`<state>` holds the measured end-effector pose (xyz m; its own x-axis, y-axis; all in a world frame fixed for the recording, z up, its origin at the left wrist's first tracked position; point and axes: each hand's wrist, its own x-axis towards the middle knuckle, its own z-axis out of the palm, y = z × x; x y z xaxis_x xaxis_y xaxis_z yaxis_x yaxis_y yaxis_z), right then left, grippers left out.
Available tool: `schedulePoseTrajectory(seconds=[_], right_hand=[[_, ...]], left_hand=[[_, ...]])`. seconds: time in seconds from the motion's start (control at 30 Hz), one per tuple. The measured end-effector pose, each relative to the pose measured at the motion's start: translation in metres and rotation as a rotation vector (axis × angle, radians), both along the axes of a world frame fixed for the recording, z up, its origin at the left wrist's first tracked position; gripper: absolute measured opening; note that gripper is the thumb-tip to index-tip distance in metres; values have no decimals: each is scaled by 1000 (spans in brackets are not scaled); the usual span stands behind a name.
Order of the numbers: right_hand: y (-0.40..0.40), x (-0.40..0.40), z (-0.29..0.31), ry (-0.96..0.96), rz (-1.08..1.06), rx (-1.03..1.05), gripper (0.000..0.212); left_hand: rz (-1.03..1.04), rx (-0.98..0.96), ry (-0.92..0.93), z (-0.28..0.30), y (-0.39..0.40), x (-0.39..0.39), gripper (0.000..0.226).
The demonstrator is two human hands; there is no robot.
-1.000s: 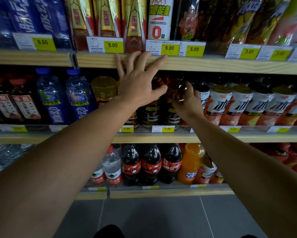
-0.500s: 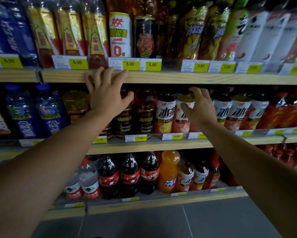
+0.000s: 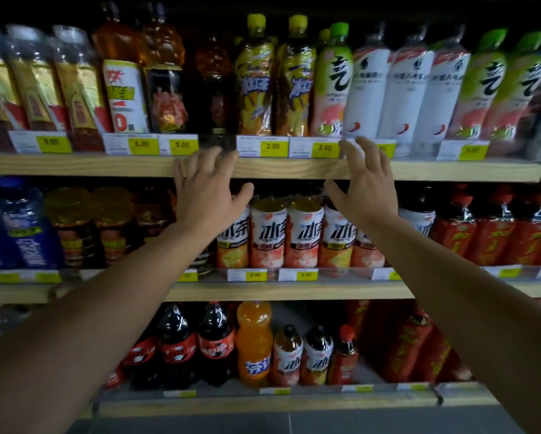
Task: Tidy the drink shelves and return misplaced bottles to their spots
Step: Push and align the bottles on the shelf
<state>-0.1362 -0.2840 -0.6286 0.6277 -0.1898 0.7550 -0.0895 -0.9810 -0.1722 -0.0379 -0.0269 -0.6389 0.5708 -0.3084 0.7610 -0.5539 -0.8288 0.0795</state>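
Both hands are empty, fingers spread: left hand [image 3: 208,191] and right hand [image 3: 364,187] raised before the upper shelf edge [image 3: 278,168]. Iced-tea bottles [image 3: 286,233] stand below the fingertips on the middle shelf [image 3: 263,291]; yellow-capped bottles [image 3: 275,79] above.

Place: a shop, the drinks aisle.
Shelving: wooden shelves [image 3: 278,168] in three tiers, each packed with rows of bottled drinks [image 3: 300,233] standing label-out.
Pricing: yellow price tags [image 3: 273,146] clipped along the front edges (3.00 and 5.00 readable).
Floor: grey tiles [image 3: 325,422] below.
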Motion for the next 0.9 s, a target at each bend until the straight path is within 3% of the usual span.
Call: schedulePoseTrajectory(seconds=[0.17,0.4,0.9], right_hand=[[-60,-7,8,93,-71,-52,72],[-117,-14,-6,143,-65,-146,59],[-132,-6,-15,81,-12,-180,52]], left_hand=[[-74,-1,-5,15,-68,-25,71],[-68,12,-17,43,-129,-50,69],[69,-7,-105,142,-164,-23,73]])
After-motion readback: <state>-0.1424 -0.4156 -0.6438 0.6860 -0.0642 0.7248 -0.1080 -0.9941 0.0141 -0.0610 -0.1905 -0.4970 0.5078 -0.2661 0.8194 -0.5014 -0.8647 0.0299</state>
